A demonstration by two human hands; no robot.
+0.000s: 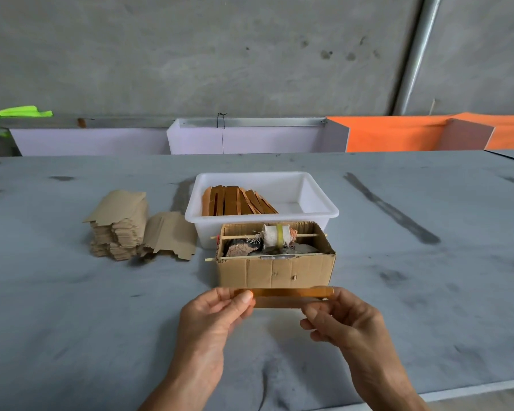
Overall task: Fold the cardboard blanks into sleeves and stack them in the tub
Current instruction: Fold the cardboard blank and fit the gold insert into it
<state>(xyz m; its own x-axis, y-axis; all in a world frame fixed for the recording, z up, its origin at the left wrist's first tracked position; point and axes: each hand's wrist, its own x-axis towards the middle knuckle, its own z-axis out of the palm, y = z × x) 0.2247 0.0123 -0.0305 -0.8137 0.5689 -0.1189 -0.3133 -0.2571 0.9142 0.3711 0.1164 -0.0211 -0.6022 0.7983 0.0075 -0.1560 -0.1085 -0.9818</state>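
Matt grey table top (101, 307), showing dark smudges and scuffs. Smooth white plastic tub (318, 200) with a faint sheen, holding folded sleeves (238, 201) of orange-brown card. Stack of blanks (122, 226) in dull, raw brown cardboard with jagged edges. Open corrugated cardboard box (275, 269), creased and dented, carrying thin wooden sticks (241, 237) and a roll of frayed white cloth (275, 235) banded in yellow. Rough, stained concrete wall (190, 54) lying behind.
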